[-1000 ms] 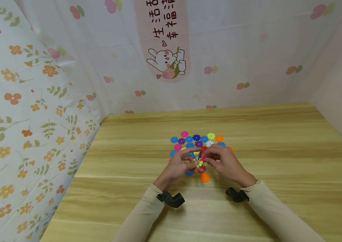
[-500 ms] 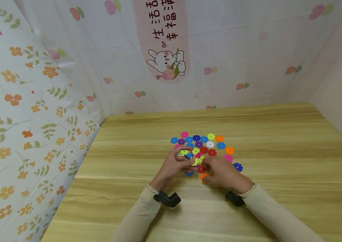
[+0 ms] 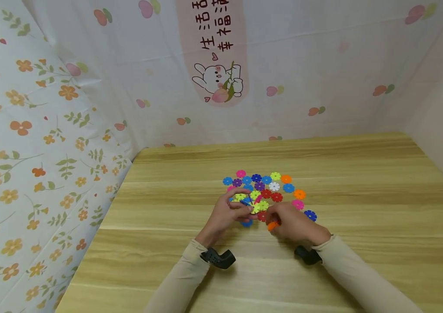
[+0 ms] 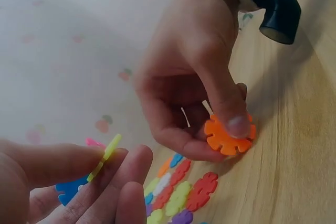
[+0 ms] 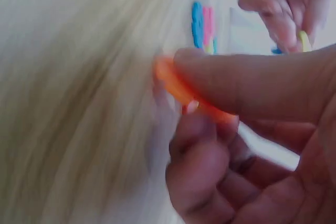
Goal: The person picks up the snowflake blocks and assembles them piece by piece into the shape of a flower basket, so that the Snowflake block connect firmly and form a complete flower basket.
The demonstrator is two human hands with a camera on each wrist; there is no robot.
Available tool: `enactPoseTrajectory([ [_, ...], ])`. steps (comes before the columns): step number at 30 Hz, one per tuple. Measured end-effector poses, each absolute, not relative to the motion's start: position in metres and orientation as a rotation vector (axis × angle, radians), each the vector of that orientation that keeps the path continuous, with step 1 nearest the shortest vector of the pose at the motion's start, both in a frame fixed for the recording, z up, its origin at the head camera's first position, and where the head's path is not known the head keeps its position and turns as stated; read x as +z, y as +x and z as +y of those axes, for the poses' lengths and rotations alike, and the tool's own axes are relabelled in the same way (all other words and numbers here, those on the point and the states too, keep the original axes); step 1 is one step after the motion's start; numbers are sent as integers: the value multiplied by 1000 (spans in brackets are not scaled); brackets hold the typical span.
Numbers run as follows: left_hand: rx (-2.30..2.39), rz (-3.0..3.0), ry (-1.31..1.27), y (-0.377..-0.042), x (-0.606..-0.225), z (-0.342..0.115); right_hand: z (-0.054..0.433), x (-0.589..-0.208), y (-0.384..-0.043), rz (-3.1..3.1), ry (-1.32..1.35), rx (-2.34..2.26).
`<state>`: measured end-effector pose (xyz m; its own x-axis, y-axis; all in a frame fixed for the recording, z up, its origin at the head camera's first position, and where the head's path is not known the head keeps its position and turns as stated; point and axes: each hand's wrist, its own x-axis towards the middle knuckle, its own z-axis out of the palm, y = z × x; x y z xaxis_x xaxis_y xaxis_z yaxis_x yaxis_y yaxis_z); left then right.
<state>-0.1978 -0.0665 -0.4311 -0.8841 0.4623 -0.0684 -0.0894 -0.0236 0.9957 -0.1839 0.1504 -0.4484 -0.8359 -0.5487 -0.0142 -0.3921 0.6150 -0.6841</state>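
Tabletop [image 3: 381, 217], yellow-brown, marked with streaked wood grain. Left cloth [image 3: 53, 152], white, printed with orange flowers and green leaves. Far cloth [image 3: 323, 65], pale, lightly creased, dotted with small fruit motifs. Pink panel [image 3: 191, 52], printed on the far cloth; on it are shown dark Chinese characters [image 3: 225, 32], a white cartoon rabbit [image 3: 211, 77] and a peach [image 3: 219, 95]. Right side bounded by a pale surface [image 3: 440, 104].
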Motion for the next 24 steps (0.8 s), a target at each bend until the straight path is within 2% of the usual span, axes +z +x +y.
enactPoseTrajectory([
  [3, 1953, 1867, 391, -193, -420, -66, 159, -449, -187, 2570, -808, -1098],
  [14, 1917, 1886, 404, -196, -421, -60, 170, -442, -194, 2641, -726, -1464],
  [24, 1916, 1867, 410, -203, -446, -56, 161, -438, -189, 2736, -758, -1507],
])
